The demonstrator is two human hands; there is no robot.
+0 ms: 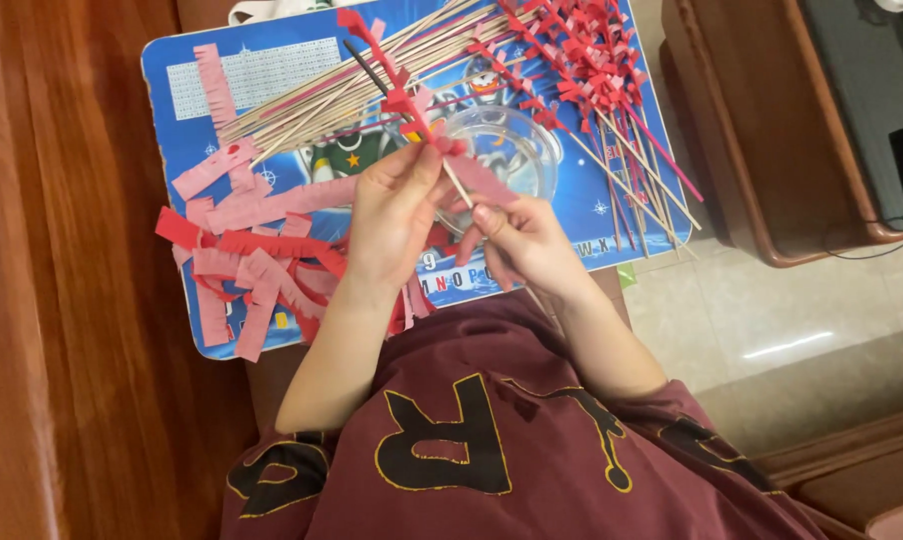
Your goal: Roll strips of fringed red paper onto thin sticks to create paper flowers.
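Observation:
My left hand [397, 215] pinches a thin wooden stick [456, 183] that has a fringed red and pink paper strip [412, 105] wound around it. My right hand [522, 240] grips the stick's lower part and a loose pink end of the strip [484, 180]. Both hands hover over a blue printed board [187, 60] resting on my lap. A clear glass bowl [532, 145] sits on the board just behind my hands.
Bare wooden sticks [312, 95] lie in a bundle across the board. Finished sticks wrapped in red paper [587, 70] are piled at its right. Loose fringed pink and red strips [257, 255] cover its left. A dark wooden cabinet [762, 130] stands right.

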